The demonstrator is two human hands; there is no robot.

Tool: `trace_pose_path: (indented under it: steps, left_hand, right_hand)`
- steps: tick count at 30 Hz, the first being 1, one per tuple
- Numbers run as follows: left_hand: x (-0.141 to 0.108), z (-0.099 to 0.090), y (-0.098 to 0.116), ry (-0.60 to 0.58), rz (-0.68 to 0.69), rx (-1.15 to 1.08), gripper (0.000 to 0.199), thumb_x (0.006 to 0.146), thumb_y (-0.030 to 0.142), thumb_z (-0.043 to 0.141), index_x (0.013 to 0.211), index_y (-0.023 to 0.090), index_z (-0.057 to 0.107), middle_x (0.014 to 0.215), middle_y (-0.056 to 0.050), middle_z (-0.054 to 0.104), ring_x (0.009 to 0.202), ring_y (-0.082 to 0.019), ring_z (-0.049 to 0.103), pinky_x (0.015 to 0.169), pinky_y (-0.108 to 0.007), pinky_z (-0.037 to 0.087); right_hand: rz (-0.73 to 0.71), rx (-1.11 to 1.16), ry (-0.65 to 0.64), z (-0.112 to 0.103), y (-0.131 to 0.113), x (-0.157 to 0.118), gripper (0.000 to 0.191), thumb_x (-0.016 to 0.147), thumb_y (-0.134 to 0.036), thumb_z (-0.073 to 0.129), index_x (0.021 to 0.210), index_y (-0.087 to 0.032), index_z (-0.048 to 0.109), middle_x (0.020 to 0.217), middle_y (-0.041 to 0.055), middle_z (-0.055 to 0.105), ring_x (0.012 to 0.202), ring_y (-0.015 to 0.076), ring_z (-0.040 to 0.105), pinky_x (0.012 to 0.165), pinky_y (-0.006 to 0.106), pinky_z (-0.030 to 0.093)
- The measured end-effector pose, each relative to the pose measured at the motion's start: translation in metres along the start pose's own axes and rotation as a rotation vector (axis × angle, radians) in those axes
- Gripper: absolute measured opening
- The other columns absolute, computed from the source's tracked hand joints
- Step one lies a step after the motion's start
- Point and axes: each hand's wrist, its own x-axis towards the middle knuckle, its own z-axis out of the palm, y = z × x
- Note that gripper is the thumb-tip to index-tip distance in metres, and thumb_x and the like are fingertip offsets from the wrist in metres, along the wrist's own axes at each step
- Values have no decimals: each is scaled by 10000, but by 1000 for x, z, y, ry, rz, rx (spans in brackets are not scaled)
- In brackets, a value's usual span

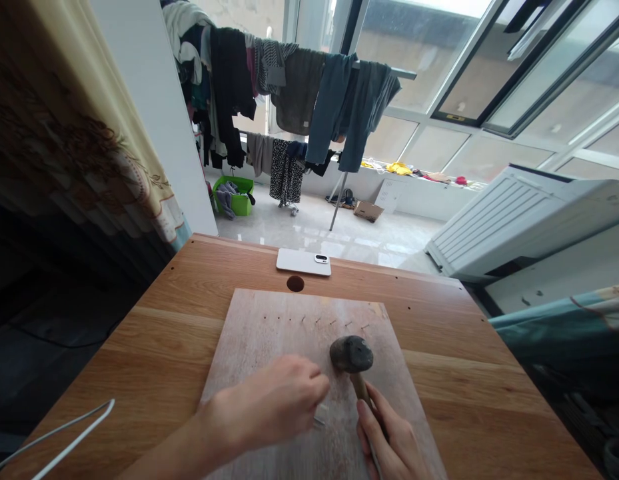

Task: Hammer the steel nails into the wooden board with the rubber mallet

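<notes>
My right hand [389,430] grips the handle of a rubber mallet [352,354], whose dark head is over the right part of a worn, pinkish-grey board [254,347]. My left hand [289,390] is closed above the middle of the board. Its fingertips are turned away, so anything in them is hidden. Just below that hand a few small nails [319,422] seem to lie on the board, partly covered. Near the board's far edge several thin nails [332,322] stand in a row, some leaning. Several small dark dots [278,319] continue the row leftward.
Under the board is a wooden table [164,340] with a round hole [295,284] and a white phone [303,262] near its far edge. A white cable [84,433] loops at the left. Beyond are a rack of clothes [299,93] and a green basket [234,195].
</notes>
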Motion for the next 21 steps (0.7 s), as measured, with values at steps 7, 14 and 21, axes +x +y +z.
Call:
trace_pose_path:
  steps: [7, 14, 21]
  left_hand:
    - [9, -9, -72, 549, -242, -396, 251, 929, 159, 584, 1130, 225, 718, 884, -9, 698, 794, -131, 657, 798, -259, 527]
    - [12, 3, -88, 601, -272, -371, 106, 922, 195, 626, 914, 189, 731, 893, -32, 745, 752, -139, 651, 668, -230, 515]
    - [8, 2, -86, 641, -221, -266, 115, 908, 140, 638, 917, 204, 733, 876, -21, 752, 805, -161, 692, 799, -273, 559]
  right_hand:
    - [-22, 30, -5, 1, -3, 1, 846, 901, -814, 451, 1351, -118, 622, 551, -46, 466, 373, 129, 378, 325, 233, 297]
    - [-14, -3, -13, 1, -7, 0, 814, 931, -773, 415, 1383, -122, 601, 562, -39, 497, 361, 131, 390, 315, 237, 300]
    - [29, 17, -97, -5, -3, 1, 819, 932, -758, 463, 1454, -131, 541, 604, -32, 488, 430, 168, 473, 335, 242, 351]
